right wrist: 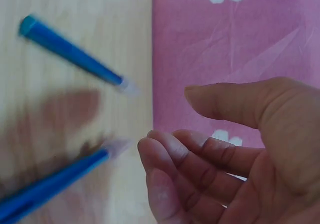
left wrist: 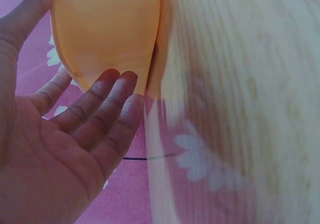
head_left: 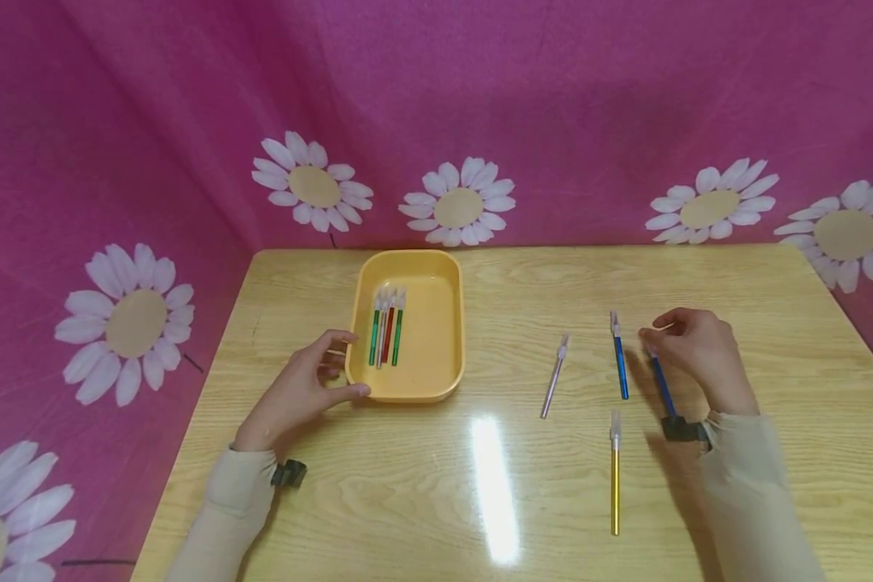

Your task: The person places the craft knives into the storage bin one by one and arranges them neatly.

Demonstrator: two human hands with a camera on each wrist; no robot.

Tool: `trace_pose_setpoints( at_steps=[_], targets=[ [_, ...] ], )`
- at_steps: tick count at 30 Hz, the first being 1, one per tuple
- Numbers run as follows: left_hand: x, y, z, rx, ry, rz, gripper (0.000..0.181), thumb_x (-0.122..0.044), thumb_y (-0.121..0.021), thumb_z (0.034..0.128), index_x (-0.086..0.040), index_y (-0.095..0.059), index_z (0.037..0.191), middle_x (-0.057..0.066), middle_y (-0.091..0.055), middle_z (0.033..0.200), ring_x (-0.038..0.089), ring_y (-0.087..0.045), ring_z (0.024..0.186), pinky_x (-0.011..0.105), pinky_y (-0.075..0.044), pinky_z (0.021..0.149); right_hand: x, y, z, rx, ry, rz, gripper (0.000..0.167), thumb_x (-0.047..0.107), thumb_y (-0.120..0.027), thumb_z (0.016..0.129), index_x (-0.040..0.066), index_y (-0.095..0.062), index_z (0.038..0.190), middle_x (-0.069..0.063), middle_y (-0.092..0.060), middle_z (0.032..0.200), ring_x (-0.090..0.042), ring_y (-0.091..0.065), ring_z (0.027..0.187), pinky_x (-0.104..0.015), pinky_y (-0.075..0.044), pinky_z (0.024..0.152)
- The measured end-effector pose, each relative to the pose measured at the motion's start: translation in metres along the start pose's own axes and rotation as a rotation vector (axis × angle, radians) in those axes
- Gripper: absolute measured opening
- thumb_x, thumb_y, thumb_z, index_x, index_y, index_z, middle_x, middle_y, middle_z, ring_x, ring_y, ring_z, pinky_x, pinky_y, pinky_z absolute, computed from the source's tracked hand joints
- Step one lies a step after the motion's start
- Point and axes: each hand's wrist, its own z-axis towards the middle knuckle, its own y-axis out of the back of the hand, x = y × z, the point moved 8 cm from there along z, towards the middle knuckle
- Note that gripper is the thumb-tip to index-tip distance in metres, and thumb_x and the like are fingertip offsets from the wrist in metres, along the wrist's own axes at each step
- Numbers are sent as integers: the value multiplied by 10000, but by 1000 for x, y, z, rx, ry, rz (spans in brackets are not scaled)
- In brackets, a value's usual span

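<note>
My left hand (head_left: 298, 388) touches the near-left corner of a yellow plastic tray (head_left: 447, 380), thumb at the front rim and fingers along the left side. In the left wrist view its fingertips (left wrist: 131, 108) lie against the tray wall, loosely extended. Over at the right, my right hand (head_left: 698, 347) is just above the capped end of a blue craft knife (head_left: 664, 386). The right wrist view shows thumb and fingers apart, nothing between them. A second blue craft knife (head_left: 621, 368) lies to its left.
Several craft knives (head_left: 375, 338), green, red and silver, lie side by side in the tray's left half. On the wooden table (head_left: 407, 485) are a silver craft knife (head_left: 553, 380) and a gold one (head_left: 615, 485). A pink flowered cloth (head_left: 553, 97) hangs behind and at the sides.
</note>
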Motion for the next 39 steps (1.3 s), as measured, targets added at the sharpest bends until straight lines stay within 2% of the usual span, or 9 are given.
trace_pose_setpoints(
  at_steps=[4, 9, 17, 22, 30, 39],
  targets=[
    [0, 0, 1, -2, 5, 2, 793, -428, -905, 798, -228, -486, 1441, 86, -665, 1334, 274, -672, 1148, 520, -557, 1051, -12, 1, -4, 0, -15, -26, 466, 419, -705, 976, -31, -697, 1097, -107, -776, 884, -136, -632, 752, -271, -472, 624],
    [2, 0, 2, 0, 29, 4, 793, -443, -902, 796, -247, -485, 1442, 70, -641, 1369, 272, -657, 1164, 517, -548, 1068, -26, -2, -10, 51, -55, -44, 489, 414, -684, 989, -56, -668, 1124, -197, -750, 987, -264, -629, 860, -282, -452, 649],
    [3, 0, 1, 0, 32, 6, 793, -460, -893, 802, -243, -481, 1444, 75, -642, 1368, 280, -658, 1182, 526, -544, 1079, -36, -16, -18, 142, -82, -71, 428, 379, -707, 975, -38, -678, 1066, -164, -708, 980, -290, -573, 897, -284, -415, 696],
    [2, 0, 1, 0, 25, 5, 773, -414, -899, 812, -242, -484, 1441, 72, -651, 1352, 275, -665, 1166, 524, -548, 1068, -38, -19, -19, 128, -70, -72, 373, 327, -755, 933, -32, -705, 1020, -129, -722, 934, -261, -579, 870, -282, -420, 690],
    [0, -1, 1, -3, -34, 2, 780, -430, -903, 800, -218, -497, 1431, 79, -677, 1308, 256, -691, 1116, 518, -569, 1037, -41, -19, -20, 106, -58, -93, 266, 282, -758, 911, 19, -733, 885, 2, -713, 755, -162, -588, 751, -278, -418, 642],
    [0, -1, 1, -5, -24, 3, 756, -373, -902, 818, -217, -491, 1433, 84, -673, 1316, 261, -689, 1118, 522, -567, 1038, -40, -17, -17, 64, -52, -157, 249, 277, -791, 855, 30, -767, 829, -58, -730, 786, -214, -588, 757, -279, -405, 594]
  ],
)
